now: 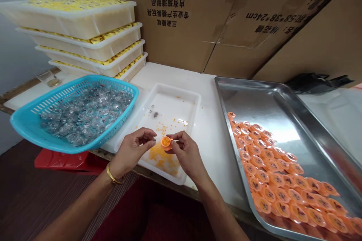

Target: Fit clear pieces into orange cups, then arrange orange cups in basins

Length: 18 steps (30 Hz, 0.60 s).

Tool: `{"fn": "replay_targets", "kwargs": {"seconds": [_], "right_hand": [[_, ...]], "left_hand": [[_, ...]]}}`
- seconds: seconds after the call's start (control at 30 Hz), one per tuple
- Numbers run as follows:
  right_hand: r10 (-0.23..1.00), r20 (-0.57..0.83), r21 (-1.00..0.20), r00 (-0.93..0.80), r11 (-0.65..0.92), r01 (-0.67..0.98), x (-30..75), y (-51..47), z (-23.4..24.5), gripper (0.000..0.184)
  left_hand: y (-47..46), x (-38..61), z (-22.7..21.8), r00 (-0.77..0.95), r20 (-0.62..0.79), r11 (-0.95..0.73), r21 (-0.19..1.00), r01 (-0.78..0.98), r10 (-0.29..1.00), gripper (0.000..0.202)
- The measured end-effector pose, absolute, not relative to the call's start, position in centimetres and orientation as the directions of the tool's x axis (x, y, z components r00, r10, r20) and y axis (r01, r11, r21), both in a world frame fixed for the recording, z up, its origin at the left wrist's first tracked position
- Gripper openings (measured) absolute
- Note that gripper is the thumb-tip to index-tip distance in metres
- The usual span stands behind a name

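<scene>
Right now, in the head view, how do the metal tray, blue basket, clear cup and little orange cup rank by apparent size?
Largest to smallest:
1. Metal tray
2. Blue basket
3. Clear cup
4. Orange cup

A small orange cup (166,147) — yellow-orange bits (165,141) inside — is held over the white tray (177,105).

The table (209,131) carries a plastic tray (175,101), a steel tray (254,98), stacked bins (104,24) and, seemingly, a basket (28,130).
</scene>
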State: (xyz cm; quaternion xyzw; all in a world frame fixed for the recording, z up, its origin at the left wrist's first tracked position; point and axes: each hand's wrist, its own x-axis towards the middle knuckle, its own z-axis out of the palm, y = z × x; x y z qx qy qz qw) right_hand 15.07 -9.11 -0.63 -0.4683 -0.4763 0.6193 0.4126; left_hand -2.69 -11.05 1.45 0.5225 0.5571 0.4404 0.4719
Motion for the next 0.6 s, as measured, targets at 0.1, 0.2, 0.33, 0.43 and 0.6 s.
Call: {"fn": "replay_targets", "kwargs": {"seconds": [0.1,0.2,0.33,0.43,0.6], "right_hand": [[0.956,-0.184,-0.968,-0.227,-0.216,-0.125,15.1,-9.0,-0.7,0.015],[0.951,-0.183,-0.955,-0.248,-0.232,-0.184,15.0,-9.1,-0.9,0.017],[0.951,-0.176,-0.949,-0.253,-0.232,-0.213,15.0,-9.1,-1.1,0.017],[0.955,-0.167,-0.954,-0.246,-0.219,-0.202,14.9,-9.1,-1.3,0.016],[0.963,-0.128,-0.976,-0.239,-0.165,-0.142,14.7,-9.4,-1.3,0.015]], "left_hand": [[-11.2,-2.8,1.6,0.022,0.034,-0.039,0.964,0.264,0.999,0.016],[-11.3,-2.9,1.8,0.057,0.086,-0.100,0.934,0.343,0.995,0.014],[-11.4,-3.0,2.2,0.060,0.073,-0.089,0.934,0.347,0.996,0.015],[-11.4,-2.7,2.5,0.068,-0.045,0.024,0.961,0.275,0.997,0.021],[-11.2,-1.5,2.8,0.134,-0.157,0.122,0.964,0.234,0.978,0.028]]}}
